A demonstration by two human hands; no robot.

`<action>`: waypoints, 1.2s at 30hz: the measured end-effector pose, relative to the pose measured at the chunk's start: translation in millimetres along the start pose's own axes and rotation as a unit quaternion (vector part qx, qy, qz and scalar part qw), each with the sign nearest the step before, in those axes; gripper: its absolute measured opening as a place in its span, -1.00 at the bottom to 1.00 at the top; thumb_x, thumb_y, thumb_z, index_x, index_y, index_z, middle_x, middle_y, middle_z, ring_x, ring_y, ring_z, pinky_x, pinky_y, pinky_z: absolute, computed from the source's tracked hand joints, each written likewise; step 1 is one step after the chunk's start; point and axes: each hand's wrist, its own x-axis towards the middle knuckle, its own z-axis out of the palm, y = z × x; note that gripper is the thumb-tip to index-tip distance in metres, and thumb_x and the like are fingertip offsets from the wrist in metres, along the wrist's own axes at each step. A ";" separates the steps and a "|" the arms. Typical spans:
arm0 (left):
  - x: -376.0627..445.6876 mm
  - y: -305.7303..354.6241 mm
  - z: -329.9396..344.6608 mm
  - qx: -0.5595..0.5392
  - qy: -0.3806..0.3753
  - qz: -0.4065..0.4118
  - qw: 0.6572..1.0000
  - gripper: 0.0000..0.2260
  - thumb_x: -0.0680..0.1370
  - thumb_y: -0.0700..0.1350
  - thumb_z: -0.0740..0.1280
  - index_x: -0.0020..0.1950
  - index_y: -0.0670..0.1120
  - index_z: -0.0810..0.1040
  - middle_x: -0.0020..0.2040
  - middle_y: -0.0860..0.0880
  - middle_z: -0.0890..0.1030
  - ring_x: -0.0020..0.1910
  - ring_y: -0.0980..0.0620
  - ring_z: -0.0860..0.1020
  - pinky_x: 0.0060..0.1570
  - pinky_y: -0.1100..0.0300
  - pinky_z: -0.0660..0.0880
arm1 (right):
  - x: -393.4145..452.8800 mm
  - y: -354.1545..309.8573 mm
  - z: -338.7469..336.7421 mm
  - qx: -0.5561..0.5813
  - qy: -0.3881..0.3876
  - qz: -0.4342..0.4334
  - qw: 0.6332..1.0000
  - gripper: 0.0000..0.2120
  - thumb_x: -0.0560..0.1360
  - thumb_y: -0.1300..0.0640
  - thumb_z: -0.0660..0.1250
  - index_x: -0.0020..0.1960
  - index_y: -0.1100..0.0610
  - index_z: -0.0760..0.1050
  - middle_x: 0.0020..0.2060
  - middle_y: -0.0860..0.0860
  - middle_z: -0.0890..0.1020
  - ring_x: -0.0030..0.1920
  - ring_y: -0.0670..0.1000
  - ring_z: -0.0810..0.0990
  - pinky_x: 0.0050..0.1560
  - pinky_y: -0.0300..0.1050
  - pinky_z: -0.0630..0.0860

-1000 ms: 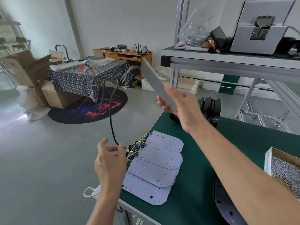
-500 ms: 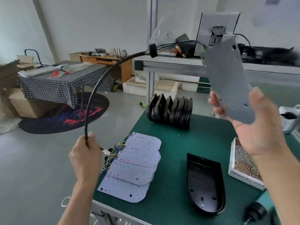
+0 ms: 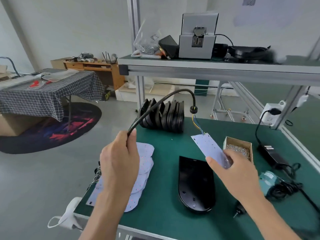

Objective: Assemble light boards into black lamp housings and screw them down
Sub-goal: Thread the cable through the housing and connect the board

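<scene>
My right hand (image 3: 237, 172) pinches the near end of a pale light board (image 3: 207, 147), held tilted above the green bench. A black cable (image 3: 166, 99) arches from the board's coloured wires over to my left hand (image 3: 119, 163), which grips it. An open black lamp housing (image 3: 195, 184) lies on the mat just below and left of the board. Under my left hand lies a stack of more light boards (image 3: 145, 163). A row of black housings (image 3: 164, 116) stands on edge at the back.
A cardboard box of screws (image 3: 238, 149) sits right of the housing. A teal electric screwdriver (image 3: 268, 179) and its black power supply (image 3: 271, 155) lie at the right edge. A shelf with a grey screw feeder (image 3: 197, 44) runs overhead. A white mask (image 3: 69, 215) hangs off the bench's front corner.
My right hand has brought the light board down from head height to just above the housing. The cable followed, and my left hand shifted right along it.
</scene>
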 end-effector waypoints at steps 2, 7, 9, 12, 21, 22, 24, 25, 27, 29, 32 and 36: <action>-6.5 12.4 13.2 -0.027 -0.033 -0.005 0.999 -0.56 0.69 0.05 0.19 -0.26 -0.22 0.45 -0.44 -0.12 0.53 -0.34 -0.31 0.45 -0.28 -0.11 0.41 | -8.2 3.4 7.1 -0.046 -0.013 0.049 0.998 -0.43 0.41 -0.45 0.33 0.12 0.00 0.55 -0.03 -0.02 0.61 -0.03 0.12 0.56 0.00 0.03 0.49; -21.9 28.3 45.2 -0.096 -0.134 -0.051 0.985 -0.50 0.69 0.08 0.23 -0.28 -0.27 0.53 -0.54 0.19 0.50 -0.47 0.03 0.41 -0.40 0.18 0.32 | -23.8 5.6 20.7 -0.121 0.017 0.089 0.988 -0.30 0.42 -0.48 0.26 0.22 0.10 0.48 0.09 0.10 0.58 0.06 0.24 0.62 -0.02 0.06 0.51; -21.7 29.9 51.8 -0.087 -0.163 -0.056 0.981 -0.48 0.69 0.10 0.23 -0.25 -0.29 0.56 -0.57 0.15 0.43 -0.52 0.07 0.32 -0.45 0.19 0.28 | -28.2 7.5 24.7 -0.138 0.025 0.093 0.986 -0.26 0.41 -0.49 0.25 0.25 0.12 0.43 0.10 0.10 0.57 0.06 0.25 0.63 -0.07 0.05 0.51; -15.9 28.3 56.6 -0.061 -0.192 -0.049 0.978 -0.47 0.68 0.13 0.23 -0.23 -0.30 0.56 -0.44 -0.19 0.45 -0.43 -0.05 0.31 -0.34 -0.07 0.43 | -31.4 9.0 32.1 -0.170 0.026 0.081 0.982 -0.25 0.42 -0.48 0.27 0.24 0.16 0.42 0.16 0.11 0.53 0.11 0.24 0.62 -0.07 0.05 0.53; -15.0 26.1 67.7 -0.067 -0.258 -0.061 0.962 -0.52 0.64 0.00 0.36 -0.34 -0.09 0.19 -0.52 0.03 0.19 -0.41 -0.01 0.14 -0.39 0.10 0.14 | -32.3 9.8 36.5 -0.230 0.045 0.040 0.971 -0.38 0.38 -0.33 0.49 0.13 0.17 0.59 0.13 0.18 0.57 0.13 0.28 0.54 0.09 0.16 0.48; -14.8 26.3 68.3 -0.077 -0.260 -0.061 0.961 -0.53 0.64 -0.01 0.37 -0.33 -0.09 0.18 -0.52 0.04 0.17 -0.41 0.00 0.12 -0.39 0.10 0.13 | -33.0 8.5 34.4 -0.205 0.064 0.013 0.977 -0.45 0.40 -0.28 0.51 0.15 0.14 0.62 0.15 0.15 0.57 0.14 0.27 0.52 0.11 0.16 0.47; -12.0 30.3 69.0 -0.099 -0.256 -0.057 0.960 -0.52 0.63 -0.02 0.38 -0.32 -0.11 0.18 -0.49 0.05 0.15 -0.38 -0.01 0.12 -0.37 0.10 0.13 | -34.7 2.0 28.9 -0.075 0.072 -0.070 0.992 -0.61 0.43 -0.14 0.55 0.13 0.08 0.68 0.04 0.04 0.59 0.08 0.16 0.54 0.10 0.06 0.50; -9.9 34.2 69.5 -0.105 -0.255 -0.051 0.960 -0.52 0.62 -0.02 0.38 -0.32 -0.14 0.19 -0.48 0.04 0.14 -0.36 -0.02 0.12 -0.36 0.09 0.13 | -36.7 -5.4 25.3 0.012 0.022 -0.093 0.995 -0.64 0.44 -0.14 0.53 0.16 0.01 0.69 -0.05 -0.07 0.60 0.02 0.03 0.56 0.08 -0.05 0.50; -5.7 45.2 70.0 -0.113 -0.259 -0.034 0.959 -0.53 0.61 -0.02 0.40 -0.31 -0.23 0.25 -0.47 0.03 0.15 -0.34 -0.03 0.12 -0.36 0.07 0.14 | -42.4 -25.2 23.6 0.127 -0.143 -0.111 0.975 -0.55 0.43 -0.28 0.44 0.26 -0.13 0.63 -0.20 -0.16 0.59 -0.09 -0.11 0.57 -0.02 -0.25 0.45; -2.4 58.1 69.5 -0.131 -0.266 -0.012 0.955 -0.55 0.61 -0.02 0.40 -0.29 -0.31 0.36 -0.48 0.00 0.18 -0.35 -0.02 0.13 -0.38 0.09 0.15 | -44.3 -40.0 32.9 0.091 -0.229 -0.157 0.956 -0.47 0.44 -0.35 0.36 0.36 -0.19 0.55 -0.20 -0.21 0.58 -0.13 -0.16 0.56 -0.10 -0.31 0.41; -0.7 71.9 68.8 -0.177 -0.280 0.006 0.943 -0.57 0.60 0.00 0.41 -0.23 -0.35 0.48 -0.47 -0.01 0.16 -0.40 0.01 0.12 -0.42 0.16 0.14 | -39.7 -51.4 43.6 0.103 -0.245 -0.166 0.950 -0.66 0.53 -0.22 0.38 0.25 -0.15 0.61 -0.27 -0.22 0.60 -0.20 -0.15 0.56 -0.16 -0.34 0.38; -3.8 79.5 68.7 -0.301 -0.295 -0.032 0.906 -0.80 0.61 0.05 0.41 -0.06 -0.06 0.70 -0.46 -0.02 0.34 -0.45 0.04 0.27 -0.37 0.20 0.31 | -35.3 -53.8 44.3 0.209 -0.240 -0.151 0.936 -0.89 0.58 -0.04 0.33 -0.11 -0.13 0.59 -0.28 -0.14 0.69 -0.30 -0.14 0.59 -0.19 -0.35 0.44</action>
